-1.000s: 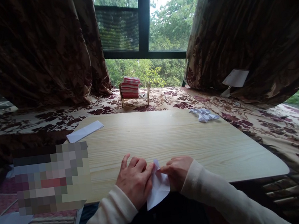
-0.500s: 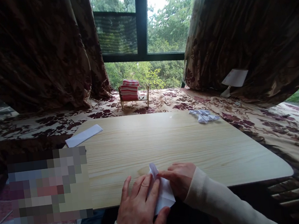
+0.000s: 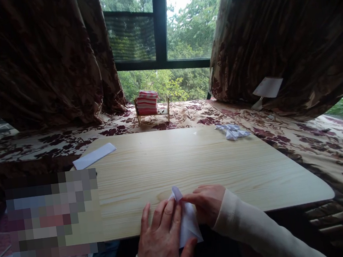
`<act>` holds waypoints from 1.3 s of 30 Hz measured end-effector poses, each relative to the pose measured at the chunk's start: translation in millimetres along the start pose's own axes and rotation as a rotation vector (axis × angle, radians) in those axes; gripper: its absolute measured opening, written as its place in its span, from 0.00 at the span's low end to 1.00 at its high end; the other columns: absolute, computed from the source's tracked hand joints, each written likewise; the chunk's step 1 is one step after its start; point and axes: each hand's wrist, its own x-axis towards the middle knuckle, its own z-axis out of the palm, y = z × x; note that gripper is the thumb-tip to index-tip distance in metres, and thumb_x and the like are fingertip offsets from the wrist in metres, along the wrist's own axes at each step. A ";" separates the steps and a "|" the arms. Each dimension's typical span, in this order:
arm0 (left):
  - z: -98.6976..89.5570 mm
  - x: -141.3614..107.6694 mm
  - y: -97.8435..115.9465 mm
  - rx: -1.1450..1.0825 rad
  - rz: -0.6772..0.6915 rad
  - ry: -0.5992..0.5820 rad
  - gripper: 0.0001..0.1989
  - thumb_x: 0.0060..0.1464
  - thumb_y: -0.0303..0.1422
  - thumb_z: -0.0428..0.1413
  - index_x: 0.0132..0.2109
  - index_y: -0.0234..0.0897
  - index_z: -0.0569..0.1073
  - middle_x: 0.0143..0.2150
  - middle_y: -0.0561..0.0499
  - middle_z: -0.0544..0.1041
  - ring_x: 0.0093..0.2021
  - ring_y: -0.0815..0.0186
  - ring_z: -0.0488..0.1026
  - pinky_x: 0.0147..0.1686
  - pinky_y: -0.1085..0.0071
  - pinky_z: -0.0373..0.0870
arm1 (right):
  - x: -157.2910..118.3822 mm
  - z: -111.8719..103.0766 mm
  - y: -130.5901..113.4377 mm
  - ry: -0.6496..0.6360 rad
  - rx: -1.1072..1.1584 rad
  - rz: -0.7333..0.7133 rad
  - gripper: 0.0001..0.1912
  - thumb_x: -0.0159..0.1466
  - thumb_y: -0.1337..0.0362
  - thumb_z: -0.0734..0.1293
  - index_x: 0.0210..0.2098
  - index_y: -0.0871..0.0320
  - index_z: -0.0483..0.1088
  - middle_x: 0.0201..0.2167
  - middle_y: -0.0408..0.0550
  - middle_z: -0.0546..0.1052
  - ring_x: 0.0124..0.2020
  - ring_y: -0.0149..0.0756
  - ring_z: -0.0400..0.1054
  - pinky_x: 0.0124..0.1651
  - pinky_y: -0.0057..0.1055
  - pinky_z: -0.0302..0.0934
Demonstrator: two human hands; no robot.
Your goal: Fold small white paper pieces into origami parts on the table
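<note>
A small folded white paper [image 3: 189, 225] lies at the table's near edge, its narrow upper tip curled up. My left hand [image 3: 163, 235] rests flat over the paper's left side, fingers spread and thumb at its lower corner. From the right, my right hand [image 3: 208, 203] touches the paper near the tip with its index finger; the other fingers are curled, and whether they pinch any of the paper is hidden.
On the pale wooden table [image 3: 151, 164] lie a folded white strip [image 3: 94, 156] at the back left and folded paper pieces [image 3: 233, 131] at the back right. Beyond stand a small rack [image 3: 168, 109] with striped cloths [image 3: 147, 102] and a white lamp [image 3: 268, 87].
My left hand has shifted slightly, its fingers closer to the paper's tip. The right hand stays nearly where it was. The whole view has moved a little.
</note>
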 end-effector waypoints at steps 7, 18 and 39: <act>8.2 -0.5 6.2 -0.091 -0.113 0.101 0.25 0.50 0.44 0.49 0.52 0.36 0.67 0.53 0.45 0.69 0.53 0.56 0.60 0.57 0.52 0.41 | -7.4 -8.8 0.5 0.200 0.028 0.030 0.24 0.56 0.73 0.58 0.51 0.53 0.64 0.31 0.47 0.77 0.32 0.35 0.69 0.34 0.27 0.58; 7.5 0.1 6.3 -0.098 -0.117 0.081 0.25 0.50 0.43 0.48 0.53 0.36 0.66 0.54 0.45 0.68 0.53 0.55 0.60 0.56 0.51 0.41 | -7.8 -6.7 -6.7 0.096 -0.134 0.049 0.21 0.55 0.70 0.59 0.48 0.50 0.66 0.28 0.44 0.75 0.30 0.37 0.66 0.31 0.29 0.53; -12.4 15.8 -11.5 -0.349 -0.072 0.154 0.16 0.55 0.25 0.45 0.49 0.36 0.67 0.41 0.48 0.74 0.43 0.66 0.68 0.55 0.59 0.52 | 3.6 -1.2 -19.4 -0.063 -0.225 0.061 0.12 0.55 0.65 0.59 0.37 0.51 0.69 0.27 0.46 0.75 0.30 0.40 0.68 0.28 0.30 0.52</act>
